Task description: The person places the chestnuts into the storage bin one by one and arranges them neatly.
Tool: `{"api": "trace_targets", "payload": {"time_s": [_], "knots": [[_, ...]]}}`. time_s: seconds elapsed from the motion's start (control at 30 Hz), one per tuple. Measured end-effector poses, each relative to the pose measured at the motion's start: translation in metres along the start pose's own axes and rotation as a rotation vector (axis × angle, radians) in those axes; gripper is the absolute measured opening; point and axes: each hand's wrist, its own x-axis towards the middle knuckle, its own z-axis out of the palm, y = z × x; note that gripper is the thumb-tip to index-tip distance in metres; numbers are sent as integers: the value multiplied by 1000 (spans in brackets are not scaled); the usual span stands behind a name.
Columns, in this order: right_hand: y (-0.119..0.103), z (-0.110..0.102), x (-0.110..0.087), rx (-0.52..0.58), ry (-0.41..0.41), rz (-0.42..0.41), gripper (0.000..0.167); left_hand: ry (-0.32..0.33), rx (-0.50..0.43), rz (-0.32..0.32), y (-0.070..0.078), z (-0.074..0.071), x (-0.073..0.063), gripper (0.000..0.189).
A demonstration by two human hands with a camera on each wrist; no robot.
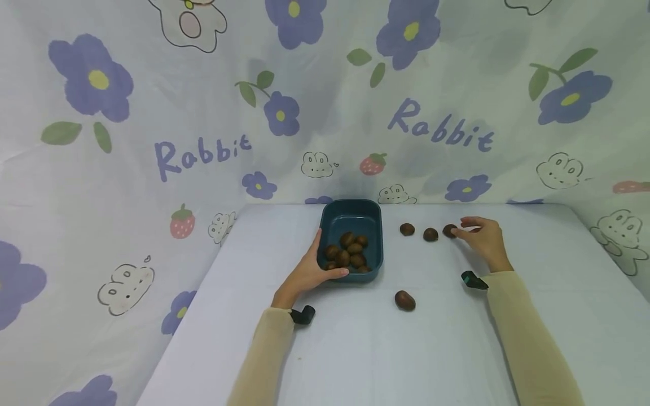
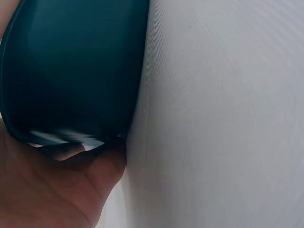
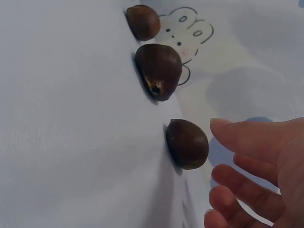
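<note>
A dark teal rectangular container [image 1: 379,239] stands on the white table with several brown chestnuts [image 1: 343,258] inside. My left hand [image 1: 307,273] holds its near left corner, thumb along the front and fingers up the left side; the left wrist view has the hand [image 2: 61,185] against the container's wall [image 2: 76,61]. Over to the right, my right hand [image 1: 484,241] is beside the rightmost chestnut [image 1: 449,230] of a row of three. In the right wrist view a small gap separates the thumb from that chestnut [image 3: 188,144], and the loosely bent fingers hold nothing.
Two more chestnuts, one in the middle [image 1: 430,234] and one at the left [image 1: 407,229], complete the row. A single chestnut [image 1: 405,300] lies nearer the front, right of the container. Behind the table hangs a patterned cloth [image 1: 325,113] with flowers and rabbits.
</note>
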Motion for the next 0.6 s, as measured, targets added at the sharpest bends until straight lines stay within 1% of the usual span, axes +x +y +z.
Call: {"api": "trace_targets", "payload": {"time_s": [0.2, 0.37, 0.6], "knots": [[0, 2, 4, -10, -19, -6, 59, 3, -3, 5, 1, -2, -1, 139], [2, 4, 6, -23, -54, 11, 62, -3, -13, 5, 1, -1, -1, 137], [6, 11, 10, -32, -69, 11, 60, 1, -3, 10, 1, 0, -1, 137]]}}
